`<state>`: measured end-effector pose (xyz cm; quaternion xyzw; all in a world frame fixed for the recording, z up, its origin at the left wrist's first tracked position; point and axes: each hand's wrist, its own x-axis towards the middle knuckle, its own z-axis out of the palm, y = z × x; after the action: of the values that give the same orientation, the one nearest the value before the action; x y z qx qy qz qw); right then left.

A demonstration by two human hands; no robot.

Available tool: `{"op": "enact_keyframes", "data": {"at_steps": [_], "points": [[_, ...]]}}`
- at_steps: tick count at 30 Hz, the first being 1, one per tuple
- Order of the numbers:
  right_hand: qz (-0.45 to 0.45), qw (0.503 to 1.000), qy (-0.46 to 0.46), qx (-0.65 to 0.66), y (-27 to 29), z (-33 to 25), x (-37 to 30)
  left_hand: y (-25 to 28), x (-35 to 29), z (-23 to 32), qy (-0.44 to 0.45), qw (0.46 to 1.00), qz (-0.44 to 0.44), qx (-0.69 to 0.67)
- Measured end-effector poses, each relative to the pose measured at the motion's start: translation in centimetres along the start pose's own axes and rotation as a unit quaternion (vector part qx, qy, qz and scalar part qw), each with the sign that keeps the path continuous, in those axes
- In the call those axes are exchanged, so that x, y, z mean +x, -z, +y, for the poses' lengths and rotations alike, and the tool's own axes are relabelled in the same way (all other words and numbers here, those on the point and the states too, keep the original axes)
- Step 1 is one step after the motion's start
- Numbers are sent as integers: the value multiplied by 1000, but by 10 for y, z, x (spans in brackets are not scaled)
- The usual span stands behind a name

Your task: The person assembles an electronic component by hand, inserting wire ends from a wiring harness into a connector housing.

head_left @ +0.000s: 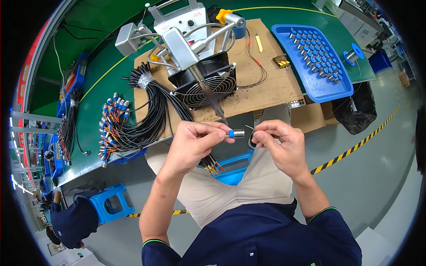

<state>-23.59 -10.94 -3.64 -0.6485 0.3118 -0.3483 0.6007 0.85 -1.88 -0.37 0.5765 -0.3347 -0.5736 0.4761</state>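
My left hand [190, 144] pinches a small cylindrical metal connector [238, 134] by its blue end, where coloured wire shows. The connector lies sideways, its bare metal barrel pointing right. Just above it, the tip of a soldering iron [205, 88] slants down from a stand; whether they touch I cannot tell. A short way to the right, my right hand [284, 144] is closed with thumb and forefinger on a thin silvery wire [250, 127], whose free end points toward the connector. Loose cable ends [212, 166] with stripped coloured wires hang below my left hand.
Behind the iron stand a black fan [208, 82] and a control box [188, 22] on a cardboard sheet [277, 80]. Bundled black cables [155, 102] lie left. At right are a blue tray [317, 95] of metal connectors and a wire spool [353, 55]. A person [75, 221] sits far left.
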Motion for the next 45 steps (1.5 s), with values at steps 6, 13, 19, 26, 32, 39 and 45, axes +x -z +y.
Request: {"op": "enact_keyframes", "data": {"at_steps": [6, 13, 19, 26, 32, 39, 45], "points": [[17, 999, -15, 23, -6, -1, 10, -3, 0, 3, -26, 1000, 11, 13], [29, 998, 58, -5, -35, -14, 9, -6, 0, 5, -54, 998, 11, 8], [51, 991, 100, -74, -46, -19, 7, -6, 0, 1, -58, 998, 29, 7], [56, 982, 133, -125, -46, -19, 7, -7, -1, 3, -64, 997, 31, 14], [75, 982, 130, -114, -47, -21, 9, -14, -5, 9, -62, 996, 54, 26], [89, 978, 138, -126, -49, -23, 14, -19, -5, 5, -101, 990, 85, 44], [94, 975, 133, -150, -51, -29, 15, -21, -7, -1, -116, 988, 94, 29]]}}
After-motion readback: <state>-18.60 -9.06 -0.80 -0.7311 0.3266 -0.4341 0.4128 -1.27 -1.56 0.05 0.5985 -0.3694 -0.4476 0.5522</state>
